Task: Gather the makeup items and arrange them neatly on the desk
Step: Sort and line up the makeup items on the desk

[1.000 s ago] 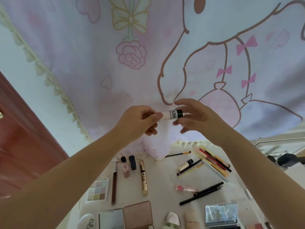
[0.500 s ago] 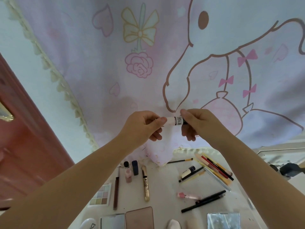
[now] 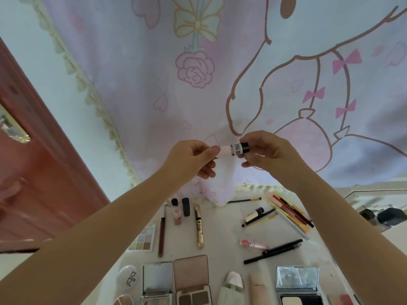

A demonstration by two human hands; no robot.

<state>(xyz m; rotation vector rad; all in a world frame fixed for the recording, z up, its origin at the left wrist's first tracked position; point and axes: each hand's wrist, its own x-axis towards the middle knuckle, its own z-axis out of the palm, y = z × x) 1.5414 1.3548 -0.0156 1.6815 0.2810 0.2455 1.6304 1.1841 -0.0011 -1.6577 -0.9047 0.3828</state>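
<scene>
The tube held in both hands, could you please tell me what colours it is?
The tube is white with a black end, seen in the head view.

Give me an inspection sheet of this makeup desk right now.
Surface: white desk, speckled with small marks.
Job's things: small tube held up between both hands; eyeshadow palette, gold mascara, pencils and compacts lie below.
Clutter: nothing seen.
Grippers: left hand pinches the tube's pale end; right hand grips its black cap.
Cables: nothing seen.
Surroundings: cartoon-print curtain, red door.
</scene>
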